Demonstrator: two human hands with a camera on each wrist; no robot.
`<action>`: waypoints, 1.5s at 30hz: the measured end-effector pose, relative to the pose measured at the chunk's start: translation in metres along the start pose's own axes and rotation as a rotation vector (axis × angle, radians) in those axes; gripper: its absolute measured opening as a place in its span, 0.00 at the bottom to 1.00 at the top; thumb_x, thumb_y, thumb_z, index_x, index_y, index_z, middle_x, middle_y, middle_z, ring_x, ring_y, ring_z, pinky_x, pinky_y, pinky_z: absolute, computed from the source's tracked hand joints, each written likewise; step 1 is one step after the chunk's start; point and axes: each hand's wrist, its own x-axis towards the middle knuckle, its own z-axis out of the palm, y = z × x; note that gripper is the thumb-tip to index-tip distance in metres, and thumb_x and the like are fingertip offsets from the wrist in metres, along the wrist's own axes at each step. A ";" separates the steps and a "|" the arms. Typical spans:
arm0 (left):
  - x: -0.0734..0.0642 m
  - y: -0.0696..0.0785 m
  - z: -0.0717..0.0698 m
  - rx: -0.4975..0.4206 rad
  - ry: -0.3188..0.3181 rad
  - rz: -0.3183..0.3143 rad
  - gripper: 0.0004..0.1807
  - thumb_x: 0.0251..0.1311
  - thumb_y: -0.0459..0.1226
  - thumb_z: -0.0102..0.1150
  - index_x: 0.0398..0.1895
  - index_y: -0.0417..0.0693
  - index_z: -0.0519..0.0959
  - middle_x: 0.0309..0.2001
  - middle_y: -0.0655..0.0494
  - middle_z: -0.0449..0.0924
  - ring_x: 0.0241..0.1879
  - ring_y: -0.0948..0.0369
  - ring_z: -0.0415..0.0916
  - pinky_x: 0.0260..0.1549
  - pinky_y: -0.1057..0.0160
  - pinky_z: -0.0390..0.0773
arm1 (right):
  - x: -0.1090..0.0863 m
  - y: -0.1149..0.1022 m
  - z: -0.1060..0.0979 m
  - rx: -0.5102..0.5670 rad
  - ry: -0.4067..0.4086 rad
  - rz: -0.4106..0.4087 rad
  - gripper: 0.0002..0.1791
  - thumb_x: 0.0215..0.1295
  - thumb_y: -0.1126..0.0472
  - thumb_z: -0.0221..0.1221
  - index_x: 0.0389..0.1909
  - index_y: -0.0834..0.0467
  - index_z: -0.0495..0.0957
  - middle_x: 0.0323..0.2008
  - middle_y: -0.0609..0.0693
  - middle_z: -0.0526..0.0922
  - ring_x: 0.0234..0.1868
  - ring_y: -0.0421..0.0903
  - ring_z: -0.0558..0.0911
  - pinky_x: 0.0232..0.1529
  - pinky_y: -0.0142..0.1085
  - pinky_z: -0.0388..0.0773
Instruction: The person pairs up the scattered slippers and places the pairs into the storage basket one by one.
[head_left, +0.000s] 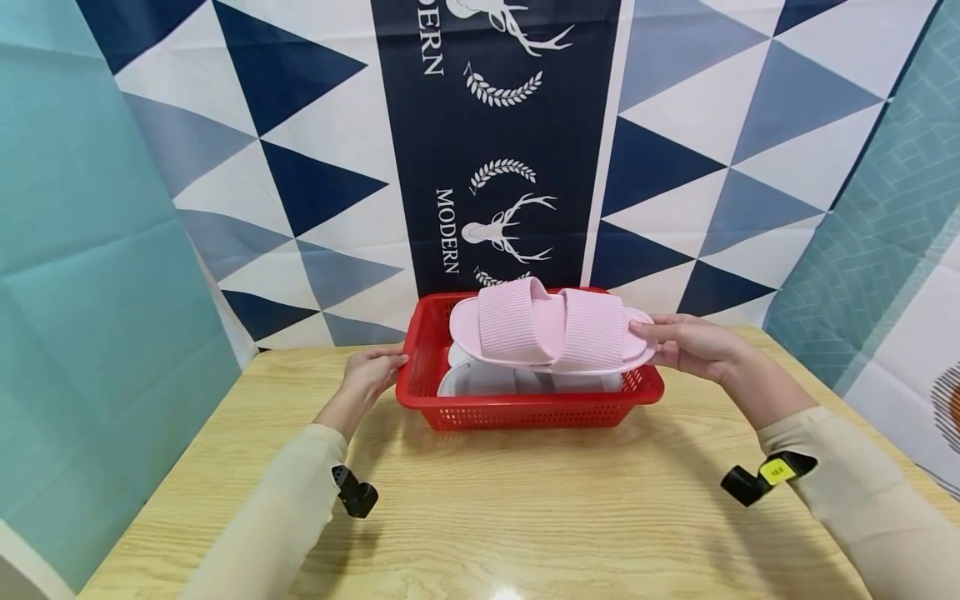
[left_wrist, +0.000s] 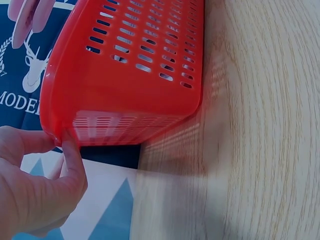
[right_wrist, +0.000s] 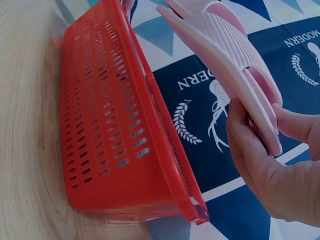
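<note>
A red plastic basket [head_left: 525,413] with slotted walls stands on the table. My left hand [head_left: 367,377] pinches its left end at the rim, thumb and fingers on either side in the left wrist view. Above the basket, my right hand [head_left: 693,346] holds a pair of pink slippers [head_left: 510,323] by their right end, thumb on top and fingers underneath. Two ribbed straps show on the pair, which lies roughly level and overlaps the basket's opening in the head view. White slippers [head_left: 491,380] lie inside the basket, partly hidden by the pink pair.
The light wood table [head_left: 480,508] extends in front of the basket. Right behind it hangs a patterned cloth [head_left: 330,167] with triangles and deer heads. Teal cloth [head_left: 82,250] borders the left side, and another patterned cloth [head_left: 847,275] the right.
</note>
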 end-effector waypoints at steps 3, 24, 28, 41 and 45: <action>0.000 -0.001 0.001 0.009 0.007 -0.003 0.20 0.61 0.29 0.56 0.58 0.33 0.74 0.56 0.40 0.75 0.36 0.64 0.80 0.47 0.66 0.82 | 0.001 -0.002 -0.002 -0.025 0.008 0.003 0.10 0.71 0.61 0.52 0.40 0.48 0.82 0.38 0.45 0.85 0.39 0.40 0.86 0.45 0.30 0.83; 0.003 -0.006 0.002 0.030 0.016 -0.004 0.20 0.62 0.31 0.56 0.57 0.34 0.74 0.58 0.39 0.74 0.48 0.56 0.81 0.57 0.59 0.77 | 0.025 -0.030 -0.004 -0.113 0.036 0.050 0.05 0.70 0.58 0.54 0.40 0.47 0.78 0.37 0.43 0.84 0.39 0.39 0.85 0.45 0.31 0.83; 0.002 -0.006 0.002 0.030 0.017 0.000 0.20 0.62 0.31 0.56 0.57 0.34 0.74 0.59 0.38 0.74 0.52 0.53 0.80 0.58 0.58 0.76 | 0.033 -0.039 0.000 -0.142 0.045 0.065 0.06 0.69 0.57 0.54 0.45 0.50 0.75 0.36 0.44 0.85 0.38 0.39 0.85 0.44 0.31 0.83; -0.001 -0.002 0.000 0.064 0.007 -0.012 0.20 0.63 0.33 0.55 0.59 0.35 0.74 0.59 0.38 0.74 0.54 0.52 0.79 0.57 0.59 0.76 | 0.059 -0.059 0.011 -0.160 0.111 0.073 0.26 0.66 0.56 0.58 0.62 0.56 0.62 0.34 0.42 0.84 0.37 0.39 0.85 0.43 0.30 0.83; 0.000 -0.001 0.001 0.073 -0.001 -0.015 0.20 0.64 0.32 0.54 0.59 0.36 0.74 0.59 0.38 0.74 0.57 0.49 0.77 0.59 0.58 0.75 | 0.064 -0.061 0.010 -0.147 0.125 0.080 0.29 0.65 0.56 0.59 0.63 0.56 0.61 0.34 0.43 0.83 0.37 0.39 0.85 0.44 0.30 0.83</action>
